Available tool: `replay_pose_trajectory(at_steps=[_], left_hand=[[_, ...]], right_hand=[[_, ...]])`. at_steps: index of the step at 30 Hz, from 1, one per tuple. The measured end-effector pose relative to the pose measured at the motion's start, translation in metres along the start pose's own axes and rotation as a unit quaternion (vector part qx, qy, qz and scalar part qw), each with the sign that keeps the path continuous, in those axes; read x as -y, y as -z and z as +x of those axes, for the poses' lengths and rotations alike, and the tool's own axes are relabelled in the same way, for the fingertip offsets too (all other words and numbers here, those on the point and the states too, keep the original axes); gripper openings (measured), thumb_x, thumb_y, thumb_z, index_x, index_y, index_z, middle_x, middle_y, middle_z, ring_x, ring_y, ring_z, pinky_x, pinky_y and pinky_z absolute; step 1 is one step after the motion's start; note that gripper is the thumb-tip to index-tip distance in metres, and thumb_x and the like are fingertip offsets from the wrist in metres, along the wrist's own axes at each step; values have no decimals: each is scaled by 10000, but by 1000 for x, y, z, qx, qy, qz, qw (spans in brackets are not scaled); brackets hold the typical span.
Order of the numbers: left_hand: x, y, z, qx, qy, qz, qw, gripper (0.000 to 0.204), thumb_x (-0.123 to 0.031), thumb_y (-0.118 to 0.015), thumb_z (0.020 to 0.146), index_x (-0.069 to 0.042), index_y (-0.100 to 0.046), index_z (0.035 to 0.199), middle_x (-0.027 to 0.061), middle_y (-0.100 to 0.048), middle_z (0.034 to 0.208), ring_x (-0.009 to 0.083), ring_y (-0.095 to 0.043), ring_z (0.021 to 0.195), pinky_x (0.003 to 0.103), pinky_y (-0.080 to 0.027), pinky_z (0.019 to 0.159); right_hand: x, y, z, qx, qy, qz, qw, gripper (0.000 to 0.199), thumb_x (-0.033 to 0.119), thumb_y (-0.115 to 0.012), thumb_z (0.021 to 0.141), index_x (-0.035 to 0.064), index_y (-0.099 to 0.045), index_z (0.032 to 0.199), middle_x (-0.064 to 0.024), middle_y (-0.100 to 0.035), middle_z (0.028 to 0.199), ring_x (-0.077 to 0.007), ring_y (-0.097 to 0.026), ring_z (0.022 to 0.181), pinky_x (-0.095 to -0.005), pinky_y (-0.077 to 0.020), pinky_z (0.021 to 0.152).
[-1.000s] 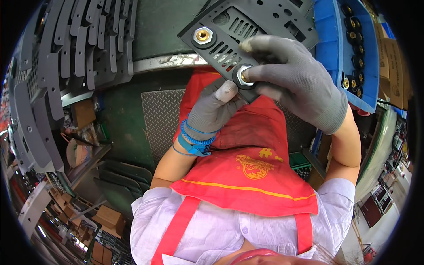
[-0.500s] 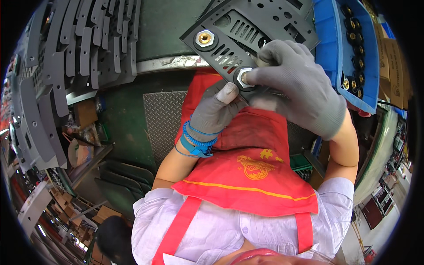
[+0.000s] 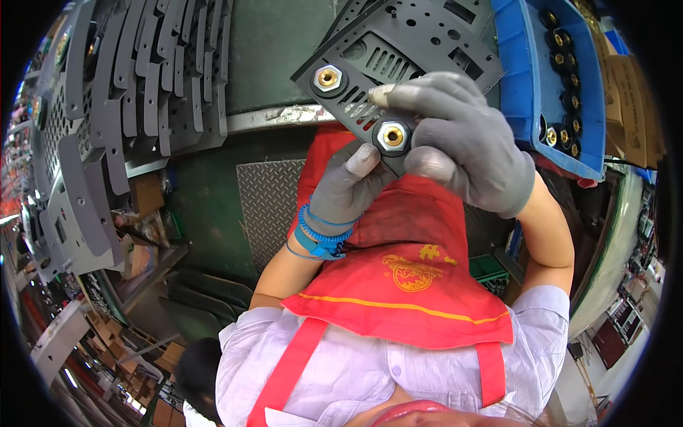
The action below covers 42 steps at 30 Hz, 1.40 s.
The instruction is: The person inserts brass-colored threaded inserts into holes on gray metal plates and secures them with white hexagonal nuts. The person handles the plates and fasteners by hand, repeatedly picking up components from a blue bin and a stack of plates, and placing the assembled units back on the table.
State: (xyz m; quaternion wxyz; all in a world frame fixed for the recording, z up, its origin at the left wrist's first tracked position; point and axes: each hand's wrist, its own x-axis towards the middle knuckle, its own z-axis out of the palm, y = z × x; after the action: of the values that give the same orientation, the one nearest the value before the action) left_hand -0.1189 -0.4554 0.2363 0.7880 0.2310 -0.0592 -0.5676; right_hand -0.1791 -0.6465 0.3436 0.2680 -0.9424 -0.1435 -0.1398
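A dark grey slotted metal panel [image 3: 356, 89] slants from the bench edge toward my lap. My left hand [image 3: 348, 181], in a grey glove, is closed on its near corner, thumb on top and the other fingers underneath. Two silver hex nuts with brass centres sit on this panel over black round bases: a far nut [image 3: 327, 78] and a near nut [image 3: 393, 136]. My right hand [image 3: 469, 142], also gloved, hovers just right of the near nut. Its index finger reaches over the slots and its thumb is apart, with nothing visible between them.
A blue bin [image 3: 523, 92] at the right holds several black fittings with brass centres. Another dark panel [image 3: 448, 43] with holes lies beneath and behind the held one. Stacked grey metal brackets [image 3: 153, 78] fill the left side. Cardboard boxes [image 3: 629, 107] stand beyond the bin.
My right thumb and fingers have come off the near nut, uncovering its brass centre. The right hand has shifted slightly left and its index finger has stretched out. My left hand keeps its hold.
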Motion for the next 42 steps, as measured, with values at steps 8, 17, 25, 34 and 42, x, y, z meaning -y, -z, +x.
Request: replay_pose_trajectory(at_steps=[8, 17, 25, 34, 42], left_hand=[[-2, 3, 0, -14, 6, 8, 1000, 574, -332, -601, 965, -31, -414, 1416, 125, -528, 1374, 255, -523, 1285, 430, -459, 1066], [-9, -9, -10, -82, -5, 103, 991, 475, -188, -541, 971, 87, -461, 1350, 141, -561, 1283, 220, -545, 1210, 376, -430, 1050], [-69, -39, -4, -185, -119, 260, 940, 442, -208, -504, 969, 110, -498, 1275, 170, -631, 1191, 307, -602, 1188, 454, -502, 1026], [-114, -24, 120, -170, -126, 14, 977, 218, -31, -488, 1007, 136, -468, 1145, 222, -556, 1094, 312, -607, 1084, 474, -533, 1032], [-133, -8, 126, -107, -21, -93, 990, 431, -204, -437, 1050, 147, -352, 1284, 336, -399, 1371, 408, -382, 1360, 546, -364, 1161]], right_hand=[[0, -9, -9, 14, -80, 89, 993, 194, 78, -675, 803, 117, -648, 991, -69, -657, 980, -296, -626, 958, -415, -471, 833], [18, -32, -8, 2, -95, 15, 995, 261, 39, -680, 782, 88, -650, 1037, -107, -651, 1060, -315, -623, 1004, -420, -496, 852], [0, -34, -36, -448, -109, -42, 886, 290, 60, -733, 782, 66, -631, 1054, -77, -657, 1056, -255, -639, 930, -424, -484, 877], [-14, -72, -52, -165, -163, -226, 946, 231, 153, -705, 783, 134, -657, 1008, 18, -640, 973, -175, -612, 886, -375, -407, 835], [5, -48, -76, -116, -117, -197, 966, 251, 162, -686, 779, 124, -661, 1026, -19, -642, 1022, -180, -611, 934, -389, -414, 922]])
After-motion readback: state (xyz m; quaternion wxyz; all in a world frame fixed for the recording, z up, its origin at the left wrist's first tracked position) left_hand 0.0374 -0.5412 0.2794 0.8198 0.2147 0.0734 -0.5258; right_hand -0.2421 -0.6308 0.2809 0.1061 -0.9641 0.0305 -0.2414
